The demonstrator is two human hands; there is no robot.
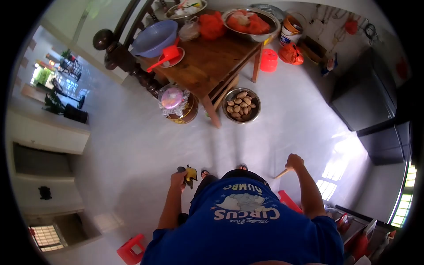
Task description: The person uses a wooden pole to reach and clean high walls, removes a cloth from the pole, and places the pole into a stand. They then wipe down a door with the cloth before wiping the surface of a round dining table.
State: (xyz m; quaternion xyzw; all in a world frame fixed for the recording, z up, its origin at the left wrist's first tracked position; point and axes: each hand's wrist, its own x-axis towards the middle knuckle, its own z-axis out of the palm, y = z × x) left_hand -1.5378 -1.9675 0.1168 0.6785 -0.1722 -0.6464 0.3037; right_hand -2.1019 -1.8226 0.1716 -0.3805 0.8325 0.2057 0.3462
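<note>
My left hand, at my left side above the floor, is closed around a yellow-and-black object. Its kind is too small to make out. Out to my right, my right hand grips a thin wooden stick, which points down and inward. Whether the stick ends in a tool does not show. Ahead of me on the floor stands a metal bowl of brown tubers, apart from both hands.
A wooden table carries a blue basin, a red dipper and a large metal basin. Beside its legs stand a lidded tub and a red bucket. A red stool is at lower left.
</note>
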